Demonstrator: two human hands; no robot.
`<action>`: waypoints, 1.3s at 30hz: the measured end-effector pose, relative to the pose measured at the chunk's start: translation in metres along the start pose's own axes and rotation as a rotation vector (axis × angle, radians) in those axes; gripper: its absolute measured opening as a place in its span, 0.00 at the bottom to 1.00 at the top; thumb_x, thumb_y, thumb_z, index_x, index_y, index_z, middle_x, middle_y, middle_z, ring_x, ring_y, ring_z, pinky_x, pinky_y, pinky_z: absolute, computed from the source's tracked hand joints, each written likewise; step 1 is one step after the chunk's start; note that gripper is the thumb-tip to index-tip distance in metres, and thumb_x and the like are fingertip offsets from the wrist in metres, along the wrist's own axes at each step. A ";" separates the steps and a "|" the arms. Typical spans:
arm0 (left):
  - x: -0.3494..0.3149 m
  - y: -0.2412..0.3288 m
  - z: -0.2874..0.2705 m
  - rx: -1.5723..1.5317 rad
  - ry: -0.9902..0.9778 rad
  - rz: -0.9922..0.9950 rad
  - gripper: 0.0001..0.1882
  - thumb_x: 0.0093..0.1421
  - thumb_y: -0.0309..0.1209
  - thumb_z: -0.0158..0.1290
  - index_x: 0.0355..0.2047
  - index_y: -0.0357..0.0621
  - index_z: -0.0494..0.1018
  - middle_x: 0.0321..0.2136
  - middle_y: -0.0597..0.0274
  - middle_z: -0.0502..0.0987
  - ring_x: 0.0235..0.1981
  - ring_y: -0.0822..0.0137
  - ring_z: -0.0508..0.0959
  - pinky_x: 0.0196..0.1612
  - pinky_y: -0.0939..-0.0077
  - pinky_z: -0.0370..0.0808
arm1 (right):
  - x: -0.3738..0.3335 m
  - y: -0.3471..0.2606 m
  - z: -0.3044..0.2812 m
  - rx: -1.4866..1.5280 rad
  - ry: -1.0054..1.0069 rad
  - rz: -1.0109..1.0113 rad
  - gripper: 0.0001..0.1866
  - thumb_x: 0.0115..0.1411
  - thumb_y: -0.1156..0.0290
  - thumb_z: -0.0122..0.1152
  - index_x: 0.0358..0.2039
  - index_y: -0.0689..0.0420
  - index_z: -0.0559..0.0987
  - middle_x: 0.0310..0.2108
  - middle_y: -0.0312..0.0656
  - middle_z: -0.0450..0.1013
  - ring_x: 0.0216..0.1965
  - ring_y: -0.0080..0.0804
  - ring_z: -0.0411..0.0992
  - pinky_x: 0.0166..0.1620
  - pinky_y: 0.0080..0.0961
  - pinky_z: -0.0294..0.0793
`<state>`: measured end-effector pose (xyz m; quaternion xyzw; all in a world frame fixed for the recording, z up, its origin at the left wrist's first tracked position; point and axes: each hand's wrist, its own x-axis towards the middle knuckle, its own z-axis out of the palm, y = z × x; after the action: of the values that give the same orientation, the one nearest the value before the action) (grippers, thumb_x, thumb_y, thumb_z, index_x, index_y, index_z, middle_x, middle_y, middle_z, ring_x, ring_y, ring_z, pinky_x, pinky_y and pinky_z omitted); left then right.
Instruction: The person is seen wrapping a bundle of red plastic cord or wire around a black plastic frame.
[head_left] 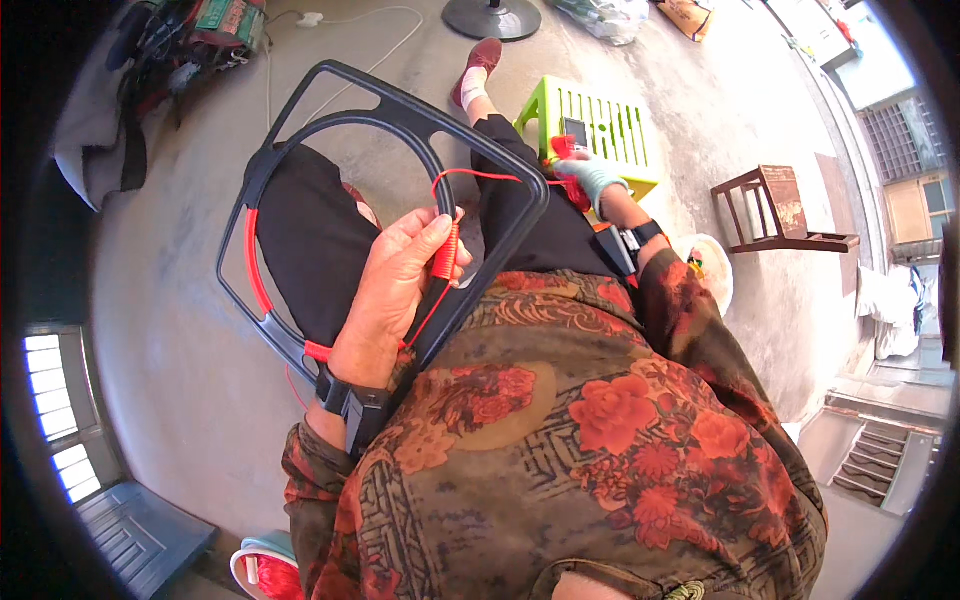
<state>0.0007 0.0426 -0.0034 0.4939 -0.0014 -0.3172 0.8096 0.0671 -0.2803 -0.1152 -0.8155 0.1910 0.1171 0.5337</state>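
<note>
A black frame (372, 88), with a squared outer rim and a round inner ring, lies across my lap. Red cord (447, 250) is wound tightly round part of the ring, and my left hand (400, 270) has its fingers closed there. Other red wrapped stretches (255, 265) show along the ring's left side. A loose strand crosses the frame to my right hand (596, 180), which wears a pale green glove. That hand is closed on the red cord beside the green plastic stool (640, 130); its fingertips are partly hidden. A small dark device (574, 130) with a screen sits on the stool.
Right of my right arm stands a white bucket (712, 265), with a small brown wooden chair (785, 210) farther off. A black round base (492, 18) is ahead. Piled bags (215, 30) lie far left; a basin of red material (275, 575) is low left.
</note>
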 end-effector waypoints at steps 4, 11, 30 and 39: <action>0.002 0.002 -0.001 -0.014 -0.016 0.013 0.16 0.62 0.37 0.49 0.46 0.41 0.69 0.23 0.64 0.74 0.22 0.75 0.72 0.28 0.83 0.70 | -0.010 0.030 -0.033 1.234 0.000 0.004 0.13 0.54 0.69 0.60 0.38 0.60 0.72 0.30 0.39 0.72 0.32 0.30 0.72 0.39 0.28 0.73; 0.006 -0.001 -0.006 -0.034 0.002 0.062 0.10 0.62 0.35 0.49 0.38 0.42 0.70 0.22 0.63 0.75 0.21 0.76 0.73 0.26 0.83 0.71 | -0.094 0.017 -0.077 1.417 -0.059 -0.278 0.15 0.60 0.64 0.56 0.40 0.62 0.69 0.26 0.35 0.67 0.26 0.24 0.67 0.35 0.24 0.71; -0.002 0.001 0.009 -0.058 -0.014 -0.036 0.11 0.62 0.36 0.48 0.34 0.41 0.70 0.23 0.59 0.76 0.22 0.71 0.75 0.28 0.77 0.74 | -0.076 -0.080 0.017 -0.333 0.435 -0.560 0.26 0.44 0.52 0.67 0.40 0.57 0.77 0.32 0.50 0.74 0.34 0.42 0.73 0.40 0.30 0.72; -0.007 -0.007 0.009 -0.071 -0.104 -0.157 0.17 0.64 0.38 0.46 0.39 0.32 0.71 0.22 0.60 0.76 0.20 0.73 0.76 0.25 0.83 0.75 | -0.106 -0.119 0.093 1.153 -0.581 -0.041 0.12 0.62 0.67 0.52 0.43 0.59 0.71 0.29 0.41 0.73 0.32 0.34 0.74 0.37 0.27 0.77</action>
<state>-0.0117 0.0366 -0.0020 0.4464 0.0066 -0.4048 0.7980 0.0246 -0.1326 -0.0123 -0.3362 0.0553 0.2014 0.9183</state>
